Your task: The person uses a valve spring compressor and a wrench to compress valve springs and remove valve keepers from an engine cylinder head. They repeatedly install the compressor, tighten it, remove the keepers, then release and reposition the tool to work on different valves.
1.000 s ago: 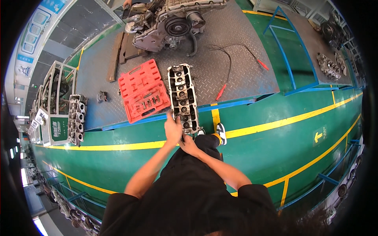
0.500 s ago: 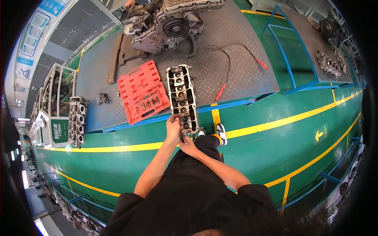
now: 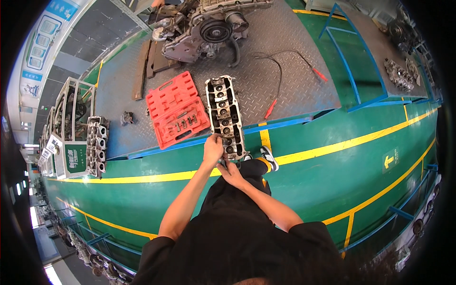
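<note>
A long bare cylinder head (image 3: 224,109) with a row of dark round fittings lies lengthwise at the front of the tread-plate work surface (image 3: 304,97). My left hand (image 3: 213,151) has its fingers curled at the head's lower left end, near a small dark item too hidden to name. Just below it my right hand (image 3: 231,173) is closed round a dark, slim thing at the near end of the head. An open red plastic tool case (image 3: 168,97) holding several metal pieces lies beside the head, to the left.
An engine (image 3: 199,33), wood planks (image 3: 140,71) and cables with red handles (image 3: 271,107) are on the surface. Another cylinder head (image 3: 97,145) stands left beside a framed engine (image 3: 69,109). A blue-framed bench (image 3: 356,71) is right. Someone's hand (image 3: 157,3) shows behind the engine.
The whole view has shifted slightly. My left hand's fingers have shifted a little at the head's near end; both hands stay in that spot.
</note>
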The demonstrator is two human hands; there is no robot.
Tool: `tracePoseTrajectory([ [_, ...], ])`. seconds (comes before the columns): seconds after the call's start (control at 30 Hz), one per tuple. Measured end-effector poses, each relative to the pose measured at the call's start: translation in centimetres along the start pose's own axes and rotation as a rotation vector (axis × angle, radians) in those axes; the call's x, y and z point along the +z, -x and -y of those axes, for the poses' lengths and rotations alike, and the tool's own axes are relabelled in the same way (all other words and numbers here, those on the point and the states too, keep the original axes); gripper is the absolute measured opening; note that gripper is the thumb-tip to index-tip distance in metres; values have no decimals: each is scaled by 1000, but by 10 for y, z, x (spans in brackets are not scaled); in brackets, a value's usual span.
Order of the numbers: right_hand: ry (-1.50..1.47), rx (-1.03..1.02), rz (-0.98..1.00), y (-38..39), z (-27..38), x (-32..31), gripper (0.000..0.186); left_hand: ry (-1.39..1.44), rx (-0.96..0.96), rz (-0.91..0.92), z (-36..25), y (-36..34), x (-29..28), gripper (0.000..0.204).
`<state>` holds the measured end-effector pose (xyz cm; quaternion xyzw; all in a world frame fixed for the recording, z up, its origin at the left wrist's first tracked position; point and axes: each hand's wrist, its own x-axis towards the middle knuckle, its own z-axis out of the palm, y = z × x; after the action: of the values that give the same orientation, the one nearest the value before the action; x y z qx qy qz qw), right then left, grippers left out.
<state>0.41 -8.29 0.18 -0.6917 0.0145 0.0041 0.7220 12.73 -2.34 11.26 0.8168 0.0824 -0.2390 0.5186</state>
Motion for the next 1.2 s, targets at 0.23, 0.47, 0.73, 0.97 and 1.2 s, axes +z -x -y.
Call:
tracePoseTrajectory([
  [0.23, -67, 84, 49, -3, 38, -7, 41, 203, -302, 177, -22, -2, -19, 30],
  [0.47, -65, 33, -55, -2, 29, 3, 29, 333, -648, 599, -36, -31, -50, 40],
  [0.73, 106, 40, -49, 3, 34, 1, 35, 529, -570, 615, -2, -26, -47, 21],
  [0.97, 228, 32, -131, -4, 38, 3, 39, 669, -520, 619, -7, -21, -44, 17],
  [1.2, 176, 83, -151, 2, 15, 16, 28, 716, -495, 478, 29, -28, -18, 34],
])
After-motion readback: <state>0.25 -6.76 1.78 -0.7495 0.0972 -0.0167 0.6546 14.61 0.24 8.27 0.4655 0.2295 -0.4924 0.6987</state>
